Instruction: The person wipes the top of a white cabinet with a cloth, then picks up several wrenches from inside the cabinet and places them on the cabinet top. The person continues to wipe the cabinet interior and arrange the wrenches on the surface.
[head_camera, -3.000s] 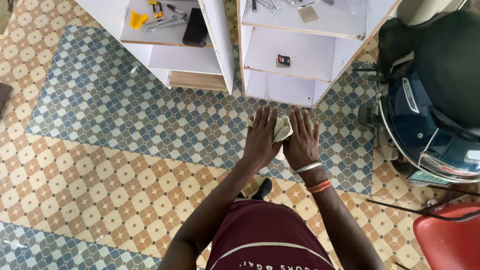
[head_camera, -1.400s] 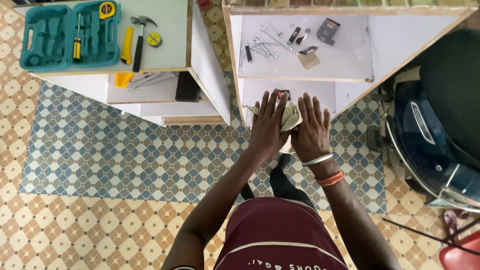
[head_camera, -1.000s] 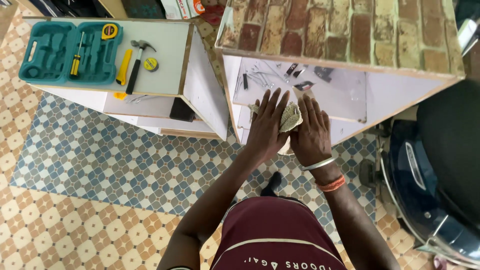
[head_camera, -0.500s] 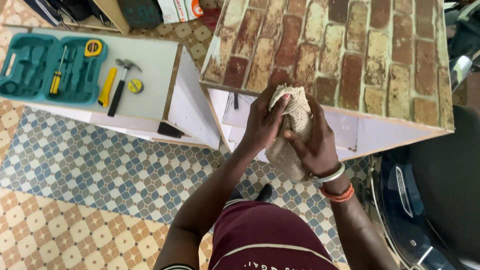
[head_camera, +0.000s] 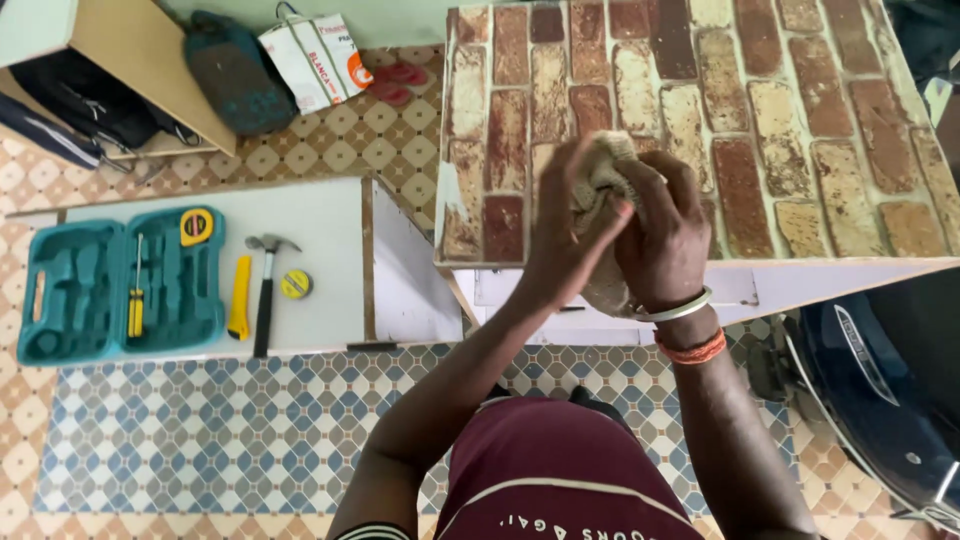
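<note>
Burlap cloth (head_camera: 600, 180), flat between open palms earlier, is now being gripped bunched by both hands, left hand (head_camera: 565, 240) and right hand (head_camera: 668, 235), over the brick-patterned cabinet top (head_camera: 800, 130) at upper centre.

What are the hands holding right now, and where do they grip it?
Both hands hold a bunched beige cloth above the brick-patterned cabinet top. The left hand grips its left side, the right hand wraps its right side. Motion blur hides the exact fingers.

Below me to the left stands my low white desk (head_camera: 330, 230), carrying an open teal plastic tool case (head_camera: 120, 285), a yellow utility knife (head_camera: 239, 311), a black-handled hammer (head_camera: 265, 300) and a small yellow tape roll (head_camera: 295, 285). The brick-patterned cabinet top (head_camera: 780, 130) lies ahead.
</note>
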